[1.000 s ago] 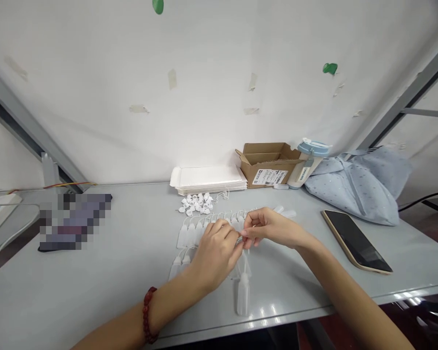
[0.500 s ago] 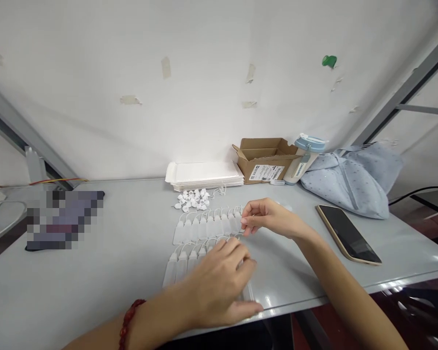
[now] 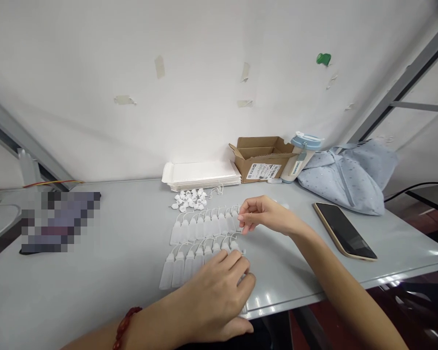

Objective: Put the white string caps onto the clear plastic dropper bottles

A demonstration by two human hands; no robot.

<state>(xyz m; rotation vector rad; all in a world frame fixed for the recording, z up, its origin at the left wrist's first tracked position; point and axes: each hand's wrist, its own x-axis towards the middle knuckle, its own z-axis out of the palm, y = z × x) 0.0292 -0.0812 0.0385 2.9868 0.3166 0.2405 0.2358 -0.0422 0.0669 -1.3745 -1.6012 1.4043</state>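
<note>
Small translucent plastic bottles with thin white cord loops at their necks lie flat in two rows, the back row (image 3: 204,226) and the front row (image 3: 178,267). My right hand (image 3: 266,214) is at the right end of the back row, fingers curled and thumb against fingertips, touching the last bottle; whether anything is pinched is hidden. My left hand (image 3: 219,291), below a red bead bracelet (image 3: 126,325), is over the right part of the front row, palm down, fingers bent, thumb spread, covering several bottles. Behind the rows is a pile of small white caps (image 3: 190,199).
A stack of white flat boxes (image 3: 204,175), an open cardboard box (image 3: 263,160), a blue-lidded cup (image 3: 301,155) and a light-blue cloth bag (image 3: 346,177) line the back of the table (image 3: 124,272). A phone (image 3: 345,231) lies at right, a pixelated dark item (image 3: 63,221) at left.
The view has shifted slightly. My left hand has moved a little toward the near edge, uncovering more of the front row. My right hand stays at the back row's end.
</note>
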